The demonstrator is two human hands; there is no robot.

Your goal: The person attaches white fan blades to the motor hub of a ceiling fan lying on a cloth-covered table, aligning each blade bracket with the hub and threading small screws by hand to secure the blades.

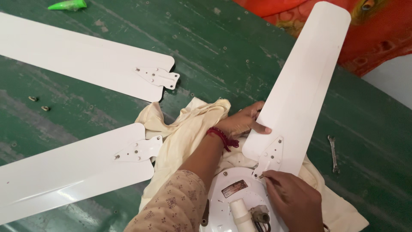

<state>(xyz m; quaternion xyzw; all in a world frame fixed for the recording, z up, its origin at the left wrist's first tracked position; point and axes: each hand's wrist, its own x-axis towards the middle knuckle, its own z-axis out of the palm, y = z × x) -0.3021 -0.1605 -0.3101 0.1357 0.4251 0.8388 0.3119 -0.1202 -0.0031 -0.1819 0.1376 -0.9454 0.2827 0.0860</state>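
Nearest us, our right hand point(294, 202) pinches a small screw point(262, 175) at the blade point(300, 86) bracket point(269, 157), over the motor point(234, 202). Our left hand point(242, 122) reaches farther, fingers flat on the blade's left edge, over a cloth point(184, 129).

Tight at the hub, open out to my right

My left grip point(242, 122) presses the edge of the fan blade point(300, 86), which walls it off on the right; the crumpled cream cloth point(184, 129) bunches just left of it. My right grip point(292, 199) sits at the blade's bracket point(269, 158), hemmed in by the white motor housing point(231, 195) on its left. Right of it, bare green table point(369, 172) lies open up to a small spanner point(333, 154). Two loose blades point(81, 64) fill the far left.
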